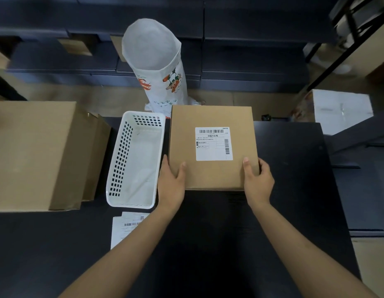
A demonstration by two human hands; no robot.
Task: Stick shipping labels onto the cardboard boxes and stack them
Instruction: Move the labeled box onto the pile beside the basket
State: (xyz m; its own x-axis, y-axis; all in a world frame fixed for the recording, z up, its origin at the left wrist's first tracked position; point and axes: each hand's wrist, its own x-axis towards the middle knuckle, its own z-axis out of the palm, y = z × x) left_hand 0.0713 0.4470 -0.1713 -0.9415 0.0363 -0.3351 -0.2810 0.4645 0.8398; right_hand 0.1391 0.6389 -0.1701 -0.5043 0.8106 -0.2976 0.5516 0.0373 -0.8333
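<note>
A flat brown cardboard box [212, 119] sits at the middle of the dark table [290, 168], with a white shipping label [213, 144] stuck on its top. My left hand [170, 181] grips the box's near left corner, thumb on top. My right hand [258, 181] grips the near right corner the same way. Loose label sheets [122, 229] lie on the table near my left forearm, partly hidden by it.
A white plastic basket [115, 168] stands just left of the box. A big cardboard carton [31, 153] fills the left side. A tall white open sack [152, 61] stands behind the table. A white box [341, 110] sits at the right.
</note>
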